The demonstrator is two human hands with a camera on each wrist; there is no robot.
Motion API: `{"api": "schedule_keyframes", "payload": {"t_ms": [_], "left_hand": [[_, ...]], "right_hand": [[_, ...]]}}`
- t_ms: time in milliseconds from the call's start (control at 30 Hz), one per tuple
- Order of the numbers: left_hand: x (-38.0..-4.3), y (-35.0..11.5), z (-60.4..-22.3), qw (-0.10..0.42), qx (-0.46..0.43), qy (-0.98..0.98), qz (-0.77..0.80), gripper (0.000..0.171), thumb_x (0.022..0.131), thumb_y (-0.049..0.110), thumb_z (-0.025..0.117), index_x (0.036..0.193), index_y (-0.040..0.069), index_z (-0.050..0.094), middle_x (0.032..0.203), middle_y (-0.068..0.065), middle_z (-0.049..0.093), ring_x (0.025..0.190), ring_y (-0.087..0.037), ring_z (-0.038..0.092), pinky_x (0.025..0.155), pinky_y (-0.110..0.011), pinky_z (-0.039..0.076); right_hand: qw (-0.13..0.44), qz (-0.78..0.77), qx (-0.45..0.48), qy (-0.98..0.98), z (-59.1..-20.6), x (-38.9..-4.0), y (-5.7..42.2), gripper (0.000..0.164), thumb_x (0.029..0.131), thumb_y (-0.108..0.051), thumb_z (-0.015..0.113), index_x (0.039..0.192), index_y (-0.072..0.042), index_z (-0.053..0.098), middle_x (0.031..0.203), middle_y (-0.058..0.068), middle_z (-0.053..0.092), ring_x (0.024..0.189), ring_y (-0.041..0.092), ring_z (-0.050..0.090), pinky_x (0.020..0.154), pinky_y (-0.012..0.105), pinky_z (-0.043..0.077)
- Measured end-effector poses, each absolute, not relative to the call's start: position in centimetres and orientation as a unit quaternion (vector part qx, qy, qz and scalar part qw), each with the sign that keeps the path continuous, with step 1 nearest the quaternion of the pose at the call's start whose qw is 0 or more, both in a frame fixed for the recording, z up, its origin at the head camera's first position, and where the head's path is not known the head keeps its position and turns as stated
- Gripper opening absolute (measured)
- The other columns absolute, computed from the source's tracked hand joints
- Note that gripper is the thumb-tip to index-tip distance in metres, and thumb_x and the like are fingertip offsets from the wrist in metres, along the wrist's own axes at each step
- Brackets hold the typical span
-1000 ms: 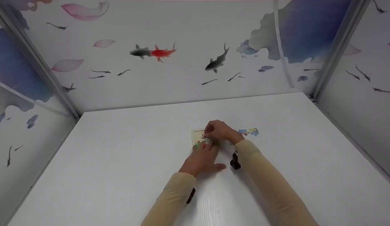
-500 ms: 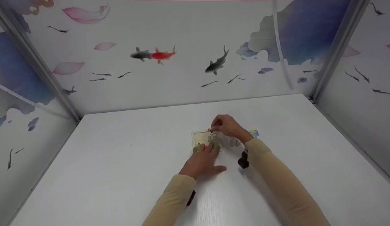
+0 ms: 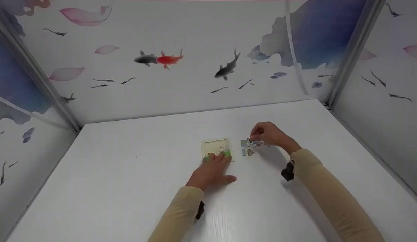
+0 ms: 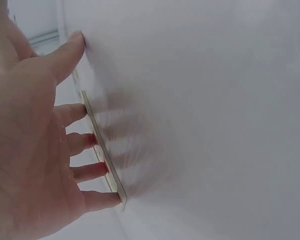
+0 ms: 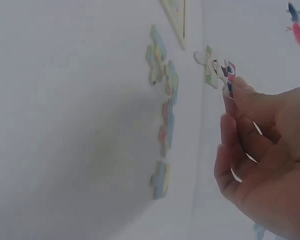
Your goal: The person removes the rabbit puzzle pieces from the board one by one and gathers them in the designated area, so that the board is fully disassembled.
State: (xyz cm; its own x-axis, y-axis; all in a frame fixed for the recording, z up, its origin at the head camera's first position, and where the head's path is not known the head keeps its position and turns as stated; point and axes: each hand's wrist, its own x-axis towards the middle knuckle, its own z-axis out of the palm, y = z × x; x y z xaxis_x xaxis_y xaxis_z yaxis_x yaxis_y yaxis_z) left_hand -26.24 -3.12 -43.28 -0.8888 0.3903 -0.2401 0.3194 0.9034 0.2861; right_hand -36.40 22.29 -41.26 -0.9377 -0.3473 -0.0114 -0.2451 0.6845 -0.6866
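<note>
- The person's left hand [image 3: 211, 171] rests at the near edge of a square, pale wooden puzzle tray [image 3: 212, 146]; in the left wrist view its four fingers are straight and slightly apart, tips on the tray's edge, the thumb stretched away from them.
- The tray lies flat on a white table [image 3: 111, 178], near its middle, with its far part showing bare wood.
- Green-and-white printed pieces [image 3: 227, 152] sit along the tray's near part, partly covered by the left fingers.
- The right hand [image 3: 271, 133] is to the right of the tray, thumb and forefinger clamped on an off-white jigsaw piece with red and dark blue print [image 5: 210, 72]; its other fingers are curled.
- That piece seems lifted clear of the table, though the haze in the right wrist view makes its height hard to judge.
- Multicoloured loose jigsaw pieces [image 3: 247, 152] lie on the table right of the tray, apart from it, beneath and beside the right hand.
- Beyond the table's far edge stands a white wall [image 3: 195, 94] printed with fish.
</note>
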Motion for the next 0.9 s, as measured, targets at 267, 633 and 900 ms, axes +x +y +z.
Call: {"api": "schedule_keyframes", "payload": {"t_ms": [267, 633, 900], "left_hand": [[-26.9, -3.9, -43.0, 0.164, 0.205, 0.959, 0.109, 0.072, 0.096, 0.053, 0.059, 0.158, 0.03, 0.031, 0.169, 0.003, 0.022, 0.157, -0.032, 0.018, 0.121, -0.058, 0.028], [-27.1, -5.0, -43.0, 0.192, 0.202, 0.952, 0.129, 0.073, 0.095, 0.057, 0.058, 0.158, 0.032, 0.031, 0.168, 0.011, 0.02, 0.158, -0.02, 0.014, 0.124, -0.054, 0.024], [-27.1, -5.5, -43.3, 0.181, 0.226, 0.949, 0.125, 0.074, 0.095, 0.054, 0.061, 0.158, 0.031, 0.03, 0.168, 0.012, 0.019, 0.158, -0.022, 0.013, 0.124, -0.053, 0.024]], "right_hand": [[0.1, -0.327, -0.132, 0.93, -42.7, -35.9, 24.3, 0.017, 0.096, -0.015, 0.068, 0.107, -0.003, 0.068, 0.104, 0.012, 0.067, 0.089, 0.02, 0.055, 0.075, 0.027, 0.046], [0.107, -0.327, -0.096, 0.934, -44.5, -35.2, 24.3, 0.021, 0.095, -0.019, 0.07, 0.11, -0.005, 0.069, 0.108, 0.012, 0.068, 0.098, 0.023, 0.056, 0.09, 0.035, 0.048], [0.089, -0.331, -0.117, 0.932, -44.4, -35.2, 23.7, 0.014, 0.093, -0.013, 0.071, 0.104, -0.005, 0.072, 0.106, 0.012, 0.069, 0.096, 0.022, 0.059, 0.084, 0.033, 0.05]]}}
